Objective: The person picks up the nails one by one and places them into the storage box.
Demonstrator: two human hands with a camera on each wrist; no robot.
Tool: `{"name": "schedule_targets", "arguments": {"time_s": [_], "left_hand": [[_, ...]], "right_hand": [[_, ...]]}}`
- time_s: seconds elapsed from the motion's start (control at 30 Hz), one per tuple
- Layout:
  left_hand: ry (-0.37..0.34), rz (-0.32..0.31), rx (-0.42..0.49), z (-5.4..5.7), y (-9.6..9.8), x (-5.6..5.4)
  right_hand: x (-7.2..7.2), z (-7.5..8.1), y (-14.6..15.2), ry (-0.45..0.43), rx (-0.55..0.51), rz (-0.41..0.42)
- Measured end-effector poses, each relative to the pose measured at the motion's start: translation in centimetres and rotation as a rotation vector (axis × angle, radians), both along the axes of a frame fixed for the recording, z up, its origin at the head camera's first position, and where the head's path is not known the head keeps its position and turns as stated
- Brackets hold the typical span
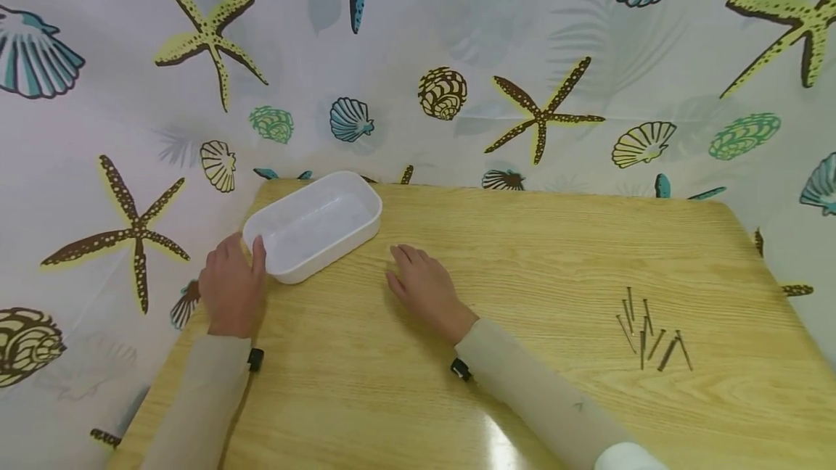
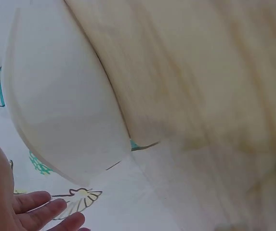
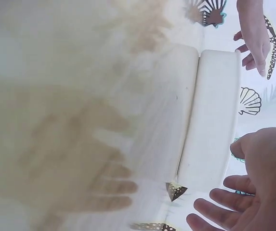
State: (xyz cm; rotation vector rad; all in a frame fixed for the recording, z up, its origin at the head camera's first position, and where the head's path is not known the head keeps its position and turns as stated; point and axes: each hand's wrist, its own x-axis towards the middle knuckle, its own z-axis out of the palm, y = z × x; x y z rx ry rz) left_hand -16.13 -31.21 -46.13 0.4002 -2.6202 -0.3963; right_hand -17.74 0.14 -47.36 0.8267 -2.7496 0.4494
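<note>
A white oblong tub (image 1: 313,227) with rounded corners sits at the back left of the wooden table, its inside bare. By its left end is my left hand (image 1: 233,287), thumb at the rim and fingers loosely extended; the left wrist view shows those fingers (image 2: 41,214) beside the tub wall (image 2: 68,96). My right hand (image 1: 427,292) hovers over the table to the right of the tub, gripping nothing. In the right wrist view its fingers (image 3: 224,207) are spread and slightly bent, apart from the tub's long side (image 3: 212,115).
Several nails (image 1: 643,336) lie loosely scattered on the right side of the wooden table (image 1: 522,252). A white cloth (image 1: 392,56) printed with starfish and shells hangs behind the table and along its sides.
</note>
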Motion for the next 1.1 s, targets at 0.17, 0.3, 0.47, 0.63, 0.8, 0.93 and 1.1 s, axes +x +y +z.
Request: {"name": "schedule_targets", "arguments": {"time_s": [0.17, 0.3, 0.47, 0.63, 0.8, 0.93, 1.1], "left_hand": [[0.011, 0.016, -0.006, -0.5, -0.7, -0.8], [-0.003, 0.018, -0.003, -0.5, -0.8, -1.0], [-0.027, 0.028, -0.007, -0.4, -0.5, -1.4], [-0.069, 0.053, 0.011, -0.3, -0.8, -1.8], [-0.143, 0.067, 0.046, -0.2, -1.0, -2.4], [-0.178, 0.088, 0.059, -0.4, -1.1, -2.7], [-0.171, 0.081, 0.071, -0.3, -0.9, -2.8]], "right_hand": [[-0.9, -0.1, -0.5, 0.044, -0.015, 0.012], [-1.9, -0.4, -0.8, 0.116, 0.004, 0.013], [-3.3, -0.3, -1.3, 0.149, 0.004, -0.003], [-4.4, -0.1, -1.9, 0.080, -0.010, 0.006], [-5.3, 0.1, -2.4, -0.010, -0.016, 0.045], [-5.7, 0.2, -2.6, -0.050, 0.004, 0.071], [-6.2, 0.1, -2.9, -0.040, 0.042, 0.079]]}}
